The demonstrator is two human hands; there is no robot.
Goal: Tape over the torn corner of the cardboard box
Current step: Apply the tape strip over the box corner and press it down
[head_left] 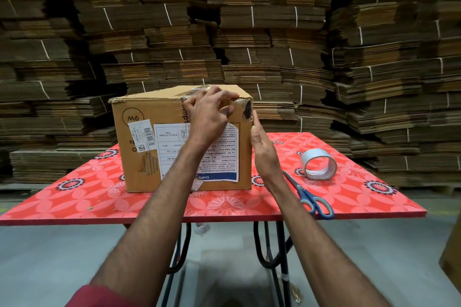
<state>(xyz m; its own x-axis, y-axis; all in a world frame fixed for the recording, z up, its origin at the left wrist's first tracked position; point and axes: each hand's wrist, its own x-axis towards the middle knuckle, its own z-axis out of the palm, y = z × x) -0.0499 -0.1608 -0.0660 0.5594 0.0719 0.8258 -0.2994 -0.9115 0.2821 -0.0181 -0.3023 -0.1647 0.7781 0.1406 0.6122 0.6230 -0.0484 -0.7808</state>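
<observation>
Bundled stacks of flattened cardboard [249, 20] fill the wall behind a red floral bench [361, 197] standing on a grey floor. A box [139, 137], its printed label [214, 157] upside down, sits toward the bench's far edge, left of centre, its top right front corner [247, 108] torn open to a dark hole edged with crinkled clear tape [237, 102]. The left hand [212, 112] lies over the upper front face of the box, fingers spread and lightly bent, fingertips pressing the tape just beside the tear. The right hand [264, 149] stands flat against the right front edge of the box, fingers straight and together, pointing up toward the torn corner, holding nothing. A tape roll [318, 164] rests on its side near the bench's right edge, well apart from the box. Blue-handled scissors [309, 197] lie closed between the roll and the bench's near edge, blades pointing toward the box. A red sleeve [99, 296] shows at the left arm. More brown cardboard [451, 257] stands at the right edge of the view.
</observation>
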